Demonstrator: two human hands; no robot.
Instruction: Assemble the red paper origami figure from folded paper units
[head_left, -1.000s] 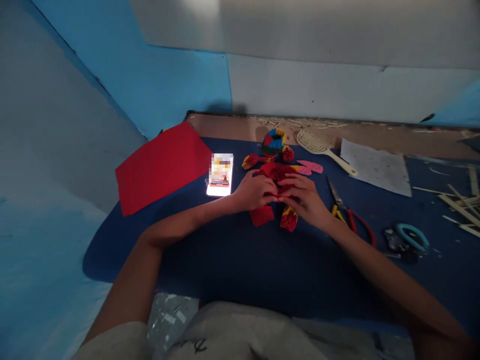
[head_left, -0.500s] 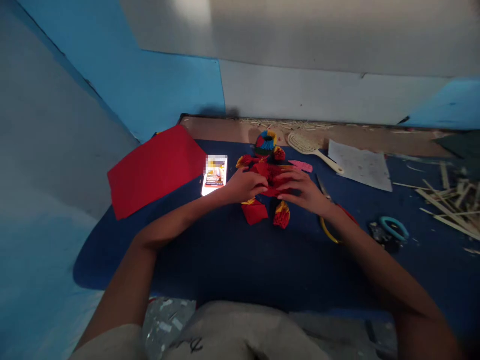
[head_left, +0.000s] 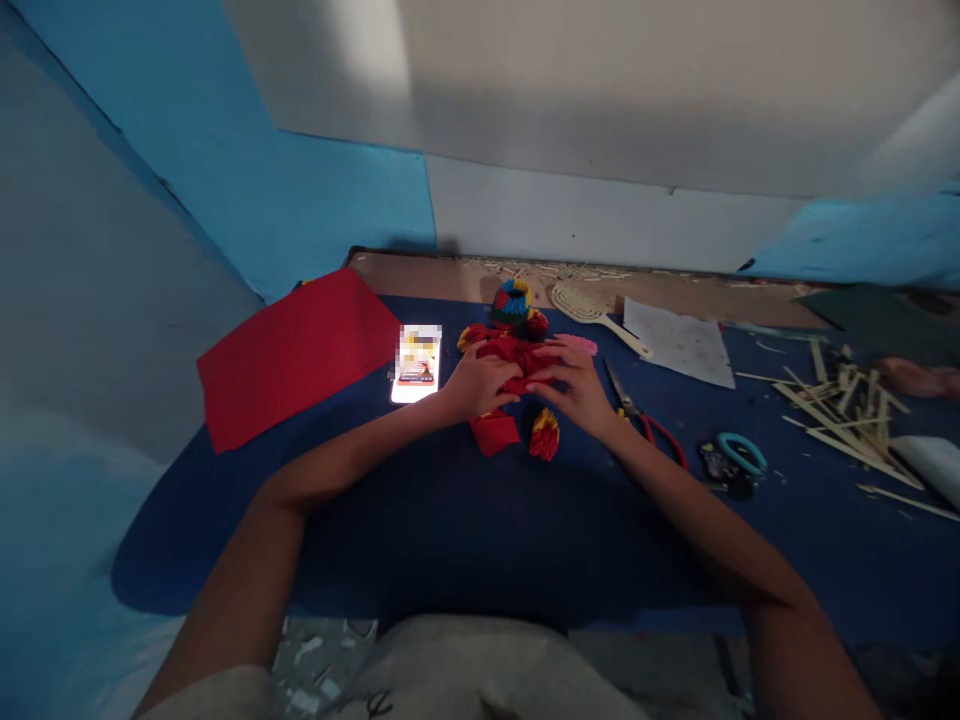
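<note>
A bunch of red folded-paper pieces [head_left: 516, 350] lies on the blue table, between my two hands. From its left side, my left hand [head_left: 478, 384] closes on it with bent fingers. My right hand [head_left: 579, 390] grips the opposite side, fingers curled over the edge; some fingertips are hidden in the red pieces. Just behind stands a blue, yellow, red and green folded-paper ring [head_left: 514, 298], with a small red roll [head_left: 537, 322] beside it. Nearer to me are a flat red paper piece [head_left: 496, 434] and a red-and-yellow folded-paper piece [head_left: 545, 435].
A lit phone [head_left: 417, 365] and a large red sheet [head_left: 296, 355] are to the left. Rightward lie a hairbrush [head_left: 581, 302], a white sheet [head_left: 679, 340], red-handled scissors [head_left: 664, 435], a teal-handled tool [head_left: 742, 453] and a pile of thin sticks [head_left: 855, 415]. Behind rises the wall.
The camera view has swung slightly to the right, so everything sits further left. My hands stay at the red pieces, which look more bunched together, with the fingers shifted a little.
</note>
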